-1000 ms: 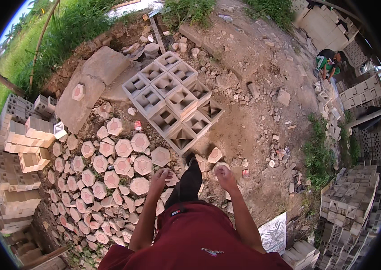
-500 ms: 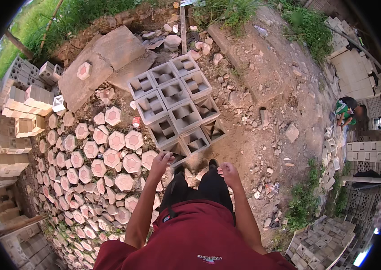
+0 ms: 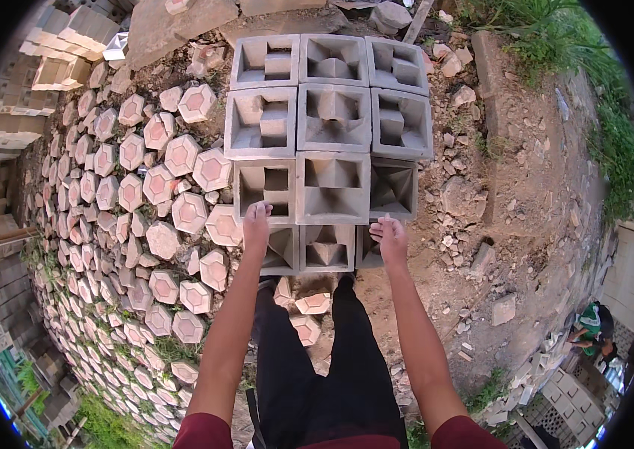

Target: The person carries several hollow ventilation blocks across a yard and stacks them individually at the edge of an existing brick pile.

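Several square grey concrete ventilation blocks (image 3: 333, 120) stand packed together in rows before me, their hollow, angled faces turned up. My left hand (image 3: 256, 220) is above the left side of the group, fingers loosely curled, with nothing visible in them. Close to it lies a left-hand block (image 3: 239, 188). Over the right side hovers my right hand (image 3: 389, 236), its fingers bent inward and its thumb near the fingertips, likewise with no visible object. It partly covers the nearest right block (image 3: 366, 251). Whether either hand touches a block I cannot tell.
Hexagonal pavers (image 3: 158, 184) with pinkish centres cover the ground to the left. Rubble (image 3: 461, 196) is scattered on the right. Broken concrete slabs (image 3: 175, 28) lie at the far left, and stacked blocks (image 3: 70, 45) stand beyond. A person (image 3: 594, 327) crouches at the far right.
My view has tilted down and turned, so the blocks appear nearer and straighter. Both hands have reached forward over the near blocks, still curled.
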{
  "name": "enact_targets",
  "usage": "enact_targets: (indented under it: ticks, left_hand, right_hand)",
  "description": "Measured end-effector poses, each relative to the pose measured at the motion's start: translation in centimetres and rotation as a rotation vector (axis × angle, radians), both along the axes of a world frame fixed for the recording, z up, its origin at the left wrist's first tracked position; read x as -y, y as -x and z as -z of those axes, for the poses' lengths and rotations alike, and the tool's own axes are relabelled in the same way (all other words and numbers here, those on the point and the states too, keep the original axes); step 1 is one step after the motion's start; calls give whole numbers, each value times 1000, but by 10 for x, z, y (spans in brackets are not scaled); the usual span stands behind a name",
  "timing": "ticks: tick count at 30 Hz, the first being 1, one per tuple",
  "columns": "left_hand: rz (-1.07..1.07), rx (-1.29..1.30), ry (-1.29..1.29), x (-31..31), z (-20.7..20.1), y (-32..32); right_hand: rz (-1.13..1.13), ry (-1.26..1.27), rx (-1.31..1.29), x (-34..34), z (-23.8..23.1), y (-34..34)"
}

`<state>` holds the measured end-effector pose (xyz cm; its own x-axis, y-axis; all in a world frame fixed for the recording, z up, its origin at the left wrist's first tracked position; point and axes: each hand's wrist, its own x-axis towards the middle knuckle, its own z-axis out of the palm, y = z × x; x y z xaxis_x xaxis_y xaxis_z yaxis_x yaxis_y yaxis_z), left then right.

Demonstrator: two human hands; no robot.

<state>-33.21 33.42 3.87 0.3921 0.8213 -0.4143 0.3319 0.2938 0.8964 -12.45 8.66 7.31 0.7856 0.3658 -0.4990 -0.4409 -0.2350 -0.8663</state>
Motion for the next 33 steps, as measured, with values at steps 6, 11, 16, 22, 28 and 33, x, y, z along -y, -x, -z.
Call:
enact_targets:
  ticks: [6, 11, 16, 22, 28, 33]
  left_hand:
    - [-138, 24, -243, 11, 94, -70]
    - [-143, 59, -220, 1, 135, -93]
    - [-93, 187, -2, 18, 118, -111]
    - [9, 382, 242, 38, 85, -93]
    - [-84, 267, 315, 67, -5, -56]
    - [-338, 657, 411, 104, -129, 6]
  right_hand:
    - [47, -48, 58, -27, 108, -77]
    - [-67, 103, 465, -55, 158, -90]
    - [135, -194, 222, -65, 162, -74]
    - [-38, -164, -308, -48, 123, -74]
    - [-72, -82, -318, -29, 49, -39]
    - [-157, -359, -384, -3, -82, 8]
